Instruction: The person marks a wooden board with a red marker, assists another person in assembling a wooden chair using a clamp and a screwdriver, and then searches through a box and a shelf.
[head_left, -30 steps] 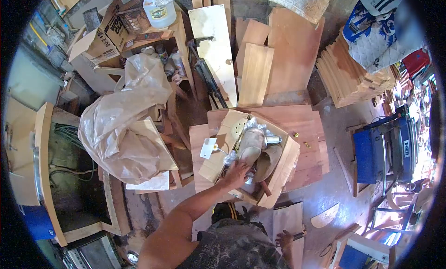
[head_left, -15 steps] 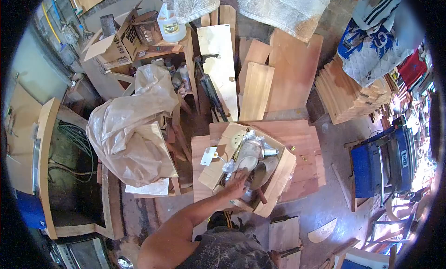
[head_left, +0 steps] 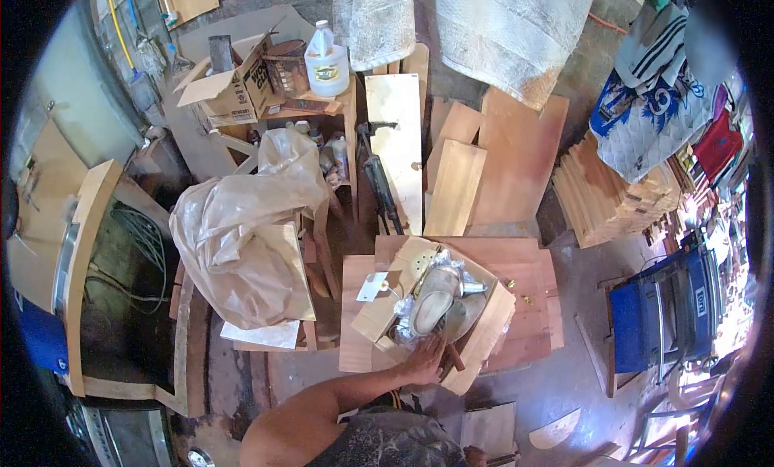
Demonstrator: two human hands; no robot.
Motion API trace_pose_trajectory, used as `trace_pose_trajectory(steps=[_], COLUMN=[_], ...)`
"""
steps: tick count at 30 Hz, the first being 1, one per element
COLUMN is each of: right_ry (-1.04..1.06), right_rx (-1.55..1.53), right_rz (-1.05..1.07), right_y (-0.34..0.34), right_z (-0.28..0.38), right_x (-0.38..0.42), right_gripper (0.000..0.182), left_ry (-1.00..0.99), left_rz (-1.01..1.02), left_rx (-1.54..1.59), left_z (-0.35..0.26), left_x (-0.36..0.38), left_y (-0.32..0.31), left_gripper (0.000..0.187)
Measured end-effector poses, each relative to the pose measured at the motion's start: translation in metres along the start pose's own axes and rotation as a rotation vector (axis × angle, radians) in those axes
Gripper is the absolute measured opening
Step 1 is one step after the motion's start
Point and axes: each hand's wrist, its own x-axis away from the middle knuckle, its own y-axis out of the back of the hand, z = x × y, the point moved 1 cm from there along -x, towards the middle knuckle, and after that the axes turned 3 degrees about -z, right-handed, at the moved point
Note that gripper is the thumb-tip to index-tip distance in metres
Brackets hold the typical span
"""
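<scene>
My left hand (head_left: 423, 360) lies at the near side of an open cardboard box (head_left: 484, 342), fingers spread, just below a grey-beige shoe (head_left: 436, 300). Nothing shows in its grasp. A second shoe (head_left: 463, 317) lies beside the first, with crumpled clear plastic around them. A brown stick-like piece (head_left: 455, 357) sits at the box's near edge, right of the hand. What seems to be my right hand (head_left: 476, 456) shows only as a small dark part at the bottom edge; its fingers cannot be made out.
The box sits on reddish wooden panels (head_left: 528, 326). On the left, a plastic sheet (head_left: 238, 241) drapes over furniture. Behind stand leaning boards (head_left: 516, 160) and a shelf with a white jug (head_left: 326, 68). To the right are stacked wood (head_left: 617, 193) and a blue machine (head_left: 665, 314).
The view has shifted, so the scene sits lower in the frame. My left hand has drawn back from the shoes toward the box's near edge.
</scene>
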Motion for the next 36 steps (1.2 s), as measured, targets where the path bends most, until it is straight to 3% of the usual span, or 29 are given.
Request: trace_pose_trajectory(steps=[3,6,8,10,14,17,19,20,22,23,25,28,29,33,36], right_ry=[0.036,0.197,0.518,-0.415,-0.381,-0.384,0.058,0.043,-0.076,-0.089,-0.454,-0.431,-0.523,-0.633,-0.642], right_rx=[0.03,0.188,0.94,-0.216,-0.239,-0.137,0.493,0.473,0.347,0.328,-0.327,-0.458,-0.578,-0.976,-0.891], right_rz=[-0.016,0.102,0.035,-0.133,-0.147,-0.205,-0.292,-0.307,-0.299,-0.315,-0.473,-0.621,-0.609,-0.736,-0.838], right_y=[0.0,-0.023,-0.008,-0.008,-0.009,-0.03,-0.058,-0.066,-0.084,-0.093,-0.119,-0.168,-0.143,-0.216,-0.253], right_z=[-0.007,-0.095,-0.002,0.047,0.05,0.013,-0.036,-0.046,-0.067,-0.077,-0.099,-0.154,-0.116,-0.21,-0.253], right_x=[-0.011,-0.035,0.005,0.033,0.064,0.081,0.093,0.106,0.135,0.145,0.175,0.203,0.239,0.286,0.353], right_gripper=[0.023,0.025,0.03,0.033,0.03,0.024,0.018,0.018,0.016,0.016,0.019,0.023,0.02,0.026,0.031], left_ry=[-0.064,-0.124,-0.09,-0.064,-0.185,-0.229,-0.289,-0.313,-0.376,-0.351,-0.383,-0.439,-0.48,-0.655,-0.784], left_rz=[-0.077,-0.06,0.059,0.067,0.141,0.18,0.135,0.15,0.032,0.095,0.053,-0.018,-0.005,0.031,0.117], left_rx=[0.005,0.028,-0.002,-0.08,-0.137,-0.145,-0.092,-0.099,-0.067,-0.079,-0.097,-0.11,-0.112,-0.059,-0.031], left_z=[-0.002,-0.006,0.009,0.022,0.008,-0.008,-0.021,-0.03,-0.051,-0.057,-0.083,-0.14,-0.161,-0.252,-0.326], left_x=[0.005,0.008,0.01,0.019,0.026,0.02,0.015,0.013,0.008,0.001,0.008,0.028,0.037,0.092,0.164], left_y=[0.001,0.012,-0.008,-0.032,-0.03,-0.035,-0.039,-0.04,-0.042,-0.045,-0.051,-0.061,-0.066,-0.113,-0.167], left_gripper=[0.09,0.091,0.094,0.095,0.094,0.095,0.093,0.093,0.091,0.089,0.089,0.087,0.087,0.085,0.082])
